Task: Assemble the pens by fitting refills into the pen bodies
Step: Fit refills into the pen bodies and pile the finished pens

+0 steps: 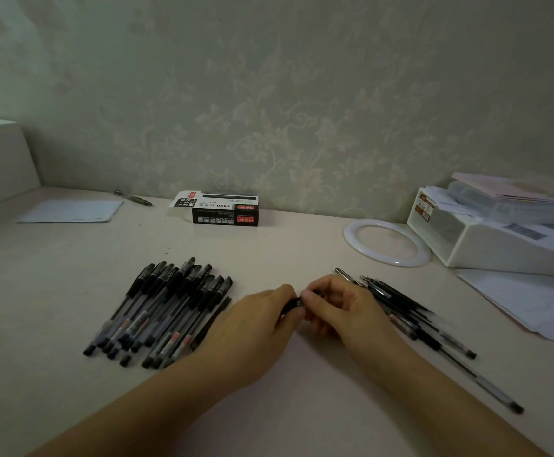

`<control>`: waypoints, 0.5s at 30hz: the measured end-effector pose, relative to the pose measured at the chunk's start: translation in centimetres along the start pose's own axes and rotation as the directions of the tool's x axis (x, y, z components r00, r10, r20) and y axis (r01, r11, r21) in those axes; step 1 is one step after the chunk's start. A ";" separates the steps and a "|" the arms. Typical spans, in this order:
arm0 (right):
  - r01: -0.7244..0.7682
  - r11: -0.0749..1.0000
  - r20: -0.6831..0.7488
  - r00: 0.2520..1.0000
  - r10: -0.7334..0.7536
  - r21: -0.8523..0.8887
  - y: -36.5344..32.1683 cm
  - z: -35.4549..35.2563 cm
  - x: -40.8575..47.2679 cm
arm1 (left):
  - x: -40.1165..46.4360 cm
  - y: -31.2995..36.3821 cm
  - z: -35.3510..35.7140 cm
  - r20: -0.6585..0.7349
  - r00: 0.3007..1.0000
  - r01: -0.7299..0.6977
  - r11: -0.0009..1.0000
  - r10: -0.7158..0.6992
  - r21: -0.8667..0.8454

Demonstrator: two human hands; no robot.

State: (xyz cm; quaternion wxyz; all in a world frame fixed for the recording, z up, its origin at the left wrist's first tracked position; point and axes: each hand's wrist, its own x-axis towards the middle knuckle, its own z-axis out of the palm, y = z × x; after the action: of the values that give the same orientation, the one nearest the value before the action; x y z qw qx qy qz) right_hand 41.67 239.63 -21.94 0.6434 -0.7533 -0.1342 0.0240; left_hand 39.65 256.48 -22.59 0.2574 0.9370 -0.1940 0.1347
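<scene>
Desk (302, 245) — pen (293, 305) pinched between both hands.

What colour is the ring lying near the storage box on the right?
White; the ring lies flat on the table, clearest in the head view.

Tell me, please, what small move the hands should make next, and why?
Probably finish joining the pen that both hands hold, then lay it on the capped pile. The left hand and right hand both pinch it over the table, and loose parts wait at the right.
</scene>
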 end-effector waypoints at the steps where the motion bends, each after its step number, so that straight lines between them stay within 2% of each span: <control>1: 0.001 1.000 0.000 1.000 -0.001 -0.005 0.1 0.0 0.0 | 0.1 -0.1 0.0 -0.005 1.000 0.007 0.998 -0.007 0.065; 3: -0.003 1.000 -0.012 1.000 0.003 -0.011 0.3 0.1 0.1 | 0.3 -0.1 -0.1 -0.040 0.999 0.030 0.988 -0.025 0.152; 9: -0.007 0.998 -0.035 0.999 0.009 0.060 0.4 -0.1 0.1 | 0.4 -0.2 0.2 -0.106 0.992 0.097 0.971 -0.075 0.220; 13: 0.026 0.993 -0.131 0.991 -0.011 0.119 0.6 -0.2 0.2 | 0.6 -0.3 -0.3 -0.157 0.974 0.196 0.951 -0.161 0.238; 15: 0.078 0.995 -0.197 0.978 -0.065 0.061 0.5 -0.6 0.2 | 0.6 0.0 -0.5 -0.161 0.975 0.188 0.951 -0.151 0.246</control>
State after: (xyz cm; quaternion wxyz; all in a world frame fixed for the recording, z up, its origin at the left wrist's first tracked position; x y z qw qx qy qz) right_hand 42.11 239.04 -22.31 0.6792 -0.7244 -0.0967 -0.0684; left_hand 40.09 256.54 -21.99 0.1560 0.9641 -0.0748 0.2017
